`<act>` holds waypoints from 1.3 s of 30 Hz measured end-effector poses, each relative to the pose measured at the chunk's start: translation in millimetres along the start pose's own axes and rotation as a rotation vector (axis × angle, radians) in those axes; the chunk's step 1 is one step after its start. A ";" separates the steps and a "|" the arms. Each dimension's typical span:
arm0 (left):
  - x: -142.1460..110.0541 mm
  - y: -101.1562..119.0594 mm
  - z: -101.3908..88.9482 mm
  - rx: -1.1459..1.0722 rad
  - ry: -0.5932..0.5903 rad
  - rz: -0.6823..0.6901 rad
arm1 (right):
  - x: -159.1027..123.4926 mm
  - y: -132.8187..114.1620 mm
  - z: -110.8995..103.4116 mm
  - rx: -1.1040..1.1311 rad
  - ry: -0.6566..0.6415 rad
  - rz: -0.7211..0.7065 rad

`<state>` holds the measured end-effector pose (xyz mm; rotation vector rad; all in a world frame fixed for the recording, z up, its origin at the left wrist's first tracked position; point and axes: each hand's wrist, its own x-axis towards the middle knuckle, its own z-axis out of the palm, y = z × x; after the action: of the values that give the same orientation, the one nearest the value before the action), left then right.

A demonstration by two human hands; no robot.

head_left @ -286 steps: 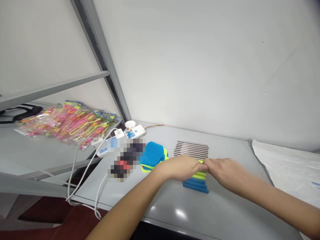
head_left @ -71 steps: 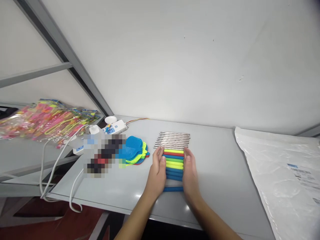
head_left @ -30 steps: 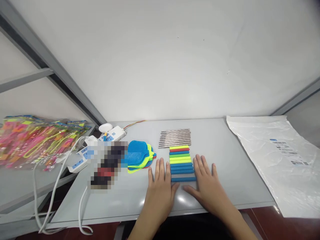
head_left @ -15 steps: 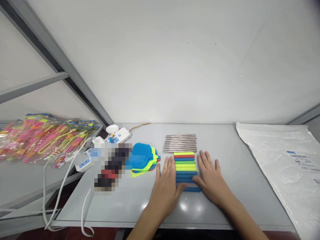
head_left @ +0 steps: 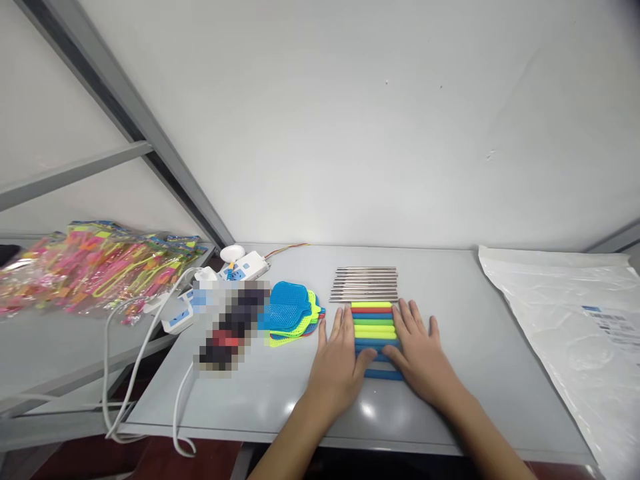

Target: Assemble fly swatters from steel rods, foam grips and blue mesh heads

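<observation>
Several coloured plastic tubes (head_left: 374, 329), in yellow, red, green and blue, lie side by side in a row on the grey table. My left hand (head_left: 337, 367) lies with fingers stretched along their left ends, its thumb over the blue ones. Along the right ends, my right hand (head_left: 423, 353) has its fingers extended, its thumb by the lower blue tubes. One blue tube (head_left: 384, 375) lies slightly apart, nearest me. Behind the row are several thin metal rods (head_left: 364, 283), laid parallel. Fly swatter heads (head_left: 289, 307), blue and yellow with some red showing, are stacked left of my left hand.
A power strip (head_left: 245, 268) with white cables and a pixelated patch (head_left: 233, 327) are to the left. Bagged colourful items (head_left: 125, 267) pile on the far-left shelf. A white plastic package (head_left: 555, 320) covers the table's right side. A wall (head_left: 350, 133) stands behind.
My right hand has moved slightly inward against the tube ends, and the row's ends look more even. My left thumb has shifted away from me. The view has shifted a little.
</observation>
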<state>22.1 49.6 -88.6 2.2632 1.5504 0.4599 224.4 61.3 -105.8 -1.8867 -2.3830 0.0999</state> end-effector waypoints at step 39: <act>-31.8 -8.2 -0.3 0.207 0.035 0.069 | -46.6 13.7 -10.7 0.201 0.108 -0.055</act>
<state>4.3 22.6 -94.2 2.4832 1.6075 0.3741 249.5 19.0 -98.5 -1.6916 -2.2588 0.2183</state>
